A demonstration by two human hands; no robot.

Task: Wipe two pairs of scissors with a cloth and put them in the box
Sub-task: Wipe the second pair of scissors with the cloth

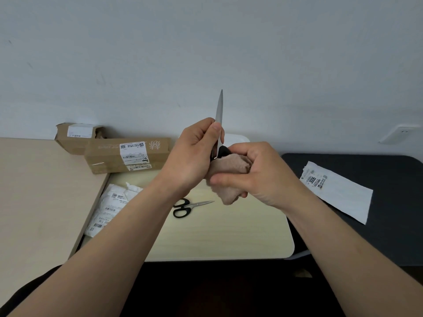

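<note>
held scissors (220,108): in the air over the light table (229,236), blades closed, tip up and tilted slightly; black handle end down, mostly buried in the cloth.
left hand (194,154): fingers curled, thumb pressed on the blade just above the pivot; grasping the held scissors.
right hand (258,175): fingers and thumb clenched round the cloth, bunching it over the handle.
cloth (229,175): beige, fuzzy terry-like, soft and limp; loose end hangs below the right hand.
second scissors (190,205): flat on the light table, below the hands, black loops left, blades closed and pointing right; nothing touches it.
front box (128,156): long brown cardboard, white labels, back left; looks closed.
rear box (75,138): brown cardboard behind it by the wall, torn at one end; cannot tell which one is the target.
handling, scissors: judged light, rigid, smooth steel, slippery when wiped; sharp edge and point, so hold by flat blade sides or plastic loops, wipe away from the tip.
handling, cloth: judged compliant, grips well, folds round edges; keep a thick layer between fingers and blade.
stage: first pair being wiped at the handle; neither pair boxed yet.
other: white parcels (109,207) at the left edge; white mailer (338,191) on the black table (389,225).
</note>
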